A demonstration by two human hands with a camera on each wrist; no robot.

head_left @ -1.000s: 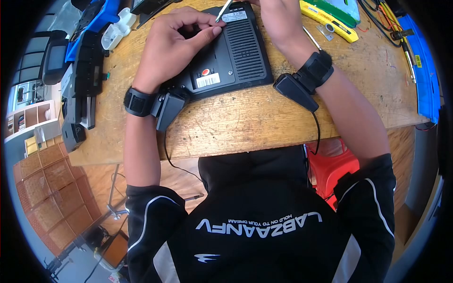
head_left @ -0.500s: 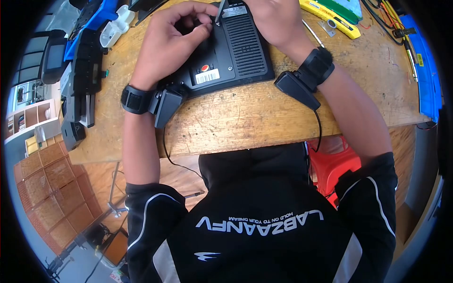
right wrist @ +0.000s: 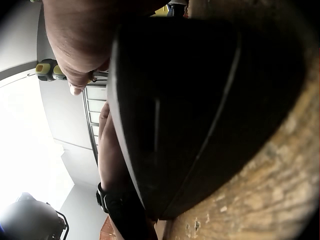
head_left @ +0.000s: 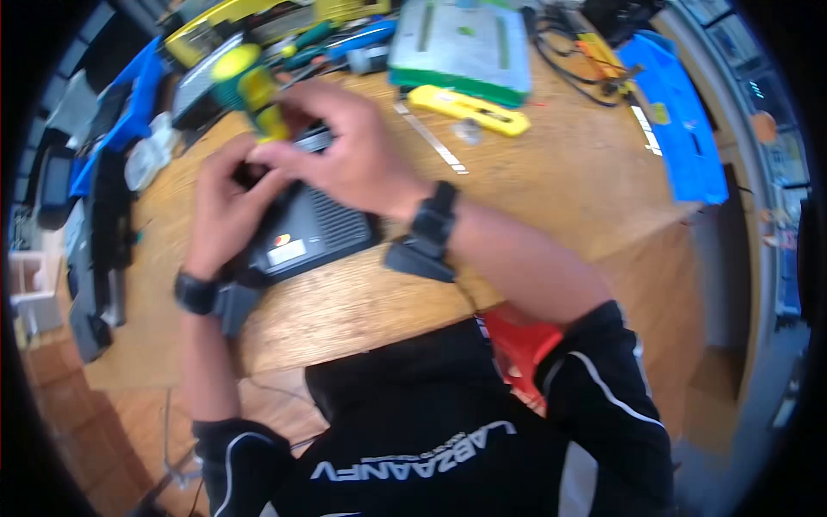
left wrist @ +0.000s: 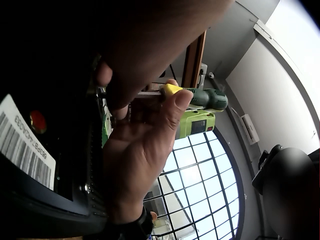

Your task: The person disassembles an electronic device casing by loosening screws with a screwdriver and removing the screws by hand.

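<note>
A screwdriver (head_left: 245,82) with a green and yellow handle stands nearly upright over a black plastic device (head_left: 323,246), whose vented underside with a barcode label faces up. My right hand (head_left: 357,151) pinches the screwdriver just below the handle, thumb and finger at its yellow collar in the left wrist view. My left hand (head_left: 226,202) rests over the device's left part, its thumb and finger closed about the lower shaft. The tip is mostly behind those fingers. A silver screw (left wrist: 85,188) shows in the casing in the left wrist view.
A yellow utility knife (head_left: 469,109) lies behind the right hand, near a green and clear case (head_left: 461,52). Blue bins stand at both sides, cables at the back right (head_left: 573,60). Dark equipment (head_left: 108,224) lines the left edge. Several hand tools lie at the back.
The head view has swung up and to the right and blurred, showing more of the table's back and the screwdriver's handle. The hands stay at the device with the screwdriver.
</note>
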